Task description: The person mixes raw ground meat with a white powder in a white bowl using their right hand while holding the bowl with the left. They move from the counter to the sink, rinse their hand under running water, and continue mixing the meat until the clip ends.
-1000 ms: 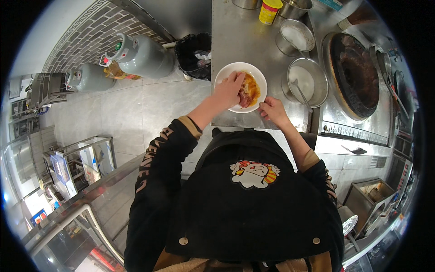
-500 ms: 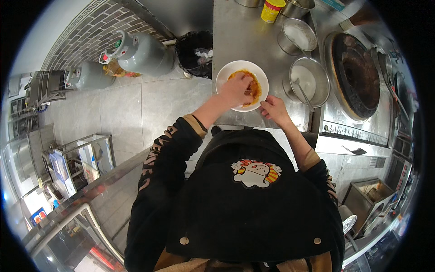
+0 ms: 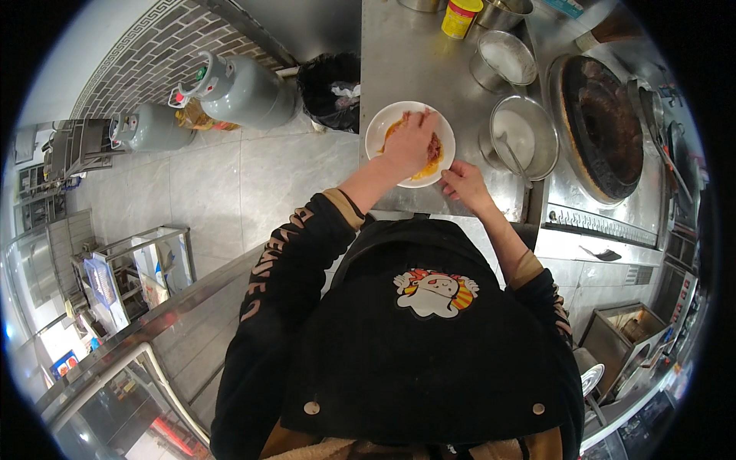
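A round white bowl (image 3: pixel 375 126) sits near the front edge of the steel counter. In it lies dark red, raw-looking shredded meat (image 3: pixel 435 149), with orange-yellow liquid (image 3: pixel 426 172) around it. My left hand (image 3: pixel 410 144) reaches into the bowl over the meat. Its fingers are stretched toward the far side and slightly apart, while the palm hides part of the contents. At the bowl's near right rim, my right hand (image 3: pixel 464 184) pinches the edge between thumb and fingers.
Right of the bowl stand a metal pot with white contents and a ladle (image 3: pixel 515 142) and another pot (image 3: pixel 504 61). Beyond is a wok burner (image 3: pixel 602 126). A yellow can (image 3: pixel 461 18) is at the back. Left are a black-lined bin (image 3: pixel 328 92) and gas cylinders (image 3: pixel 249 90).
My left hand has shifted right and away from me inside the bowl, its fingers straightening from a curl. More meat shows beside it. My right hand stays at the rim.
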`<state>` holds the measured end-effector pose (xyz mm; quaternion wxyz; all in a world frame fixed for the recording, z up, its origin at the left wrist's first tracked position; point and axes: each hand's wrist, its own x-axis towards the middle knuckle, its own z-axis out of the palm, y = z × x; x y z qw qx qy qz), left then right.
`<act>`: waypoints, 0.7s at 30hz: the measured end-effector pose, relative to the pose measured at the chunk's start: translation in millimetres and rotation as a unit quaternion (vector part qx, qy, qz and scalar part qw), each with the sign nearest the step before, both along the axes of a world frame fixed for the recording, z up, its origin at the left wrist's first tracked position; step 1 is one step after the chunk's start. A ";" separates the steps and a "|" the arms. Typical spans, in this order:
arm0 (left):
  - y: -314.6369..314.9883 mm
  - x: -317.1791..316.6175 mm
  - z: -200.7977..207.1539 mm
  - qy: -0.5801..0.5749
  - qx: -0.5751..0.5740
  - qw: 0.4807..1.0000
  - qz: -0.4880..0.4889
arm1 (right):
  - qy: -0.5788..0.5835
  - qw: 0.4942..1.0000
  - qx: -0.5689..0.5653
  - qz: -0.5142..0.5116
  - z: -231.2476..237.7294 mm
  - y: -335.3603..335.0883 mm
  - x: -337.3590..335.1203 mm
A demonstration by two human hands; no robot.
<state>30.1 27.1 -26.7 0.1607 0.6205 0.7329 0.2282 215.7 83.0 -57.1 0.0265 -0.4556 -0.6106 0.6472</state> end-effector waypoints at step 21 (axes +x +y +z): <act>-20.9 -21.0 -7.6 0.144 -0.059 0.987 0.034 | 0.002 1.000 -0.022 -0.012 4.6 0.4 -1.1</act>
